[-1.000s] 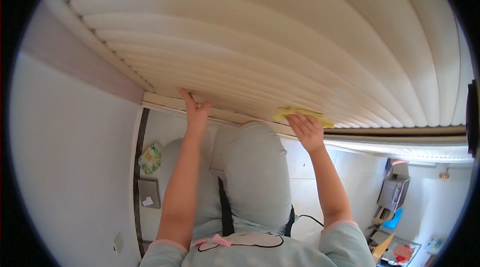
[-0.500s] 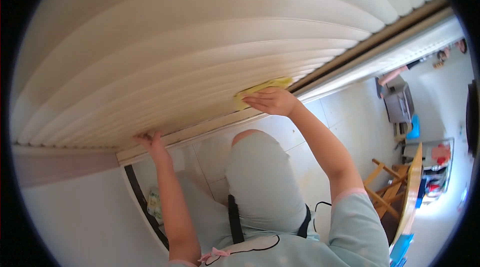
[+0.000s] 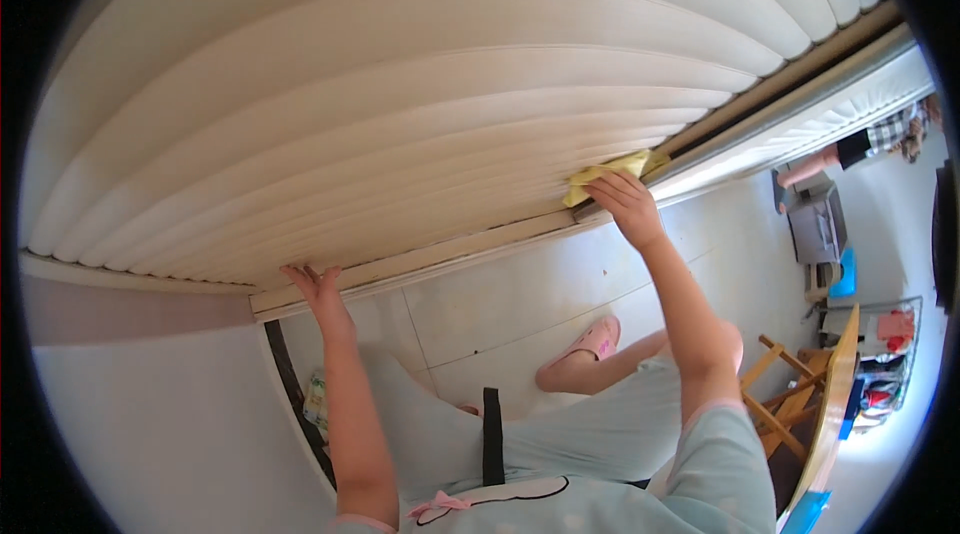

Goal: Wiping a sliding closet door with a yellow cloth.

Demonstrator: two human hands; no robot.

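A large cream ribbed door panel (image 3: 430, 124) fills the upper part of the view. Pressed between my right hand (image 3: 630, 209) and the panel's lower right edge is a yellow cloth (image 3: 612, 170), its far corner touching the side frame. The fingers of that hand lie bent over the cloth. My left hand (image 3: 322, 292) rests with spread fingers against the lower left of the panel, just above the pale bottom rail (image 3: 450, 250), and holds nothing. Dark grime lines run along the rail.
Pale floor tiles (image 3: 490, 324) lie below the rail, with my foot in a pink clog (image 3: 600, 336) on them. At right stand a wooden folding chair (image 3: 785, 399) and a grey bin-like box (image 3: 820, 222). Another person (image 3: 870, 142) is in the far right background.
My right hand has slid the yellow cloth rightward along the panel to the side frame. My right knee has swung out to the right, uncovering the pink clog. The left hand stays at the panel.
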